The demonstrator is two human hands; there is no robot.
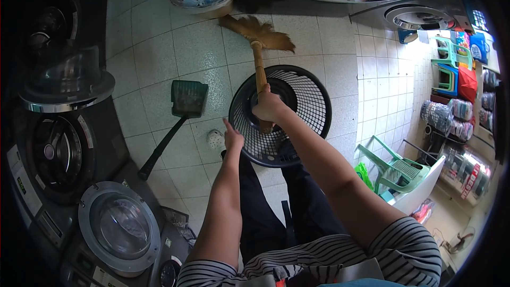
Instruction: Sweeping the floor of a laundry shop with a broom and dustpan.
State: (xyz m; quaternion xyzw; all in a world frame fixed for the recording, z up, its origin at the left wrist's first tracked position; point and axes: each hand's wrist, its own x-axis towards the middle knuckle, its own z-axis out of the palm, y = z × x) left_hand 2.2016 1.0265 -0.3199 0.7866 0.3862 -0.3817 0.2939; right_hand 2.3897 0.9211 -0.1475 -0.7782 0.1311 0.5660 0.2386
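Note:
My right hand is closed around the handle of a short straw broom, whose spread bristles lie over the floor tiles beyond the basket. Below that hand stands a round black plastic laundry basket with a mesh wall; its inside looks empty. My left hand is at the basket's near left rim, index finger extended; whether it touches the rim I cannot tell. To its left a dark green dustpan with a long black handle lies on the floor, some debris in its pan.
Front-loading washers with round doors hanging open line the left. A lined trash bin, full of waste, stands at the top beside more machines. At the right are a green plastic chair, stacked stools and shelves with baskets.

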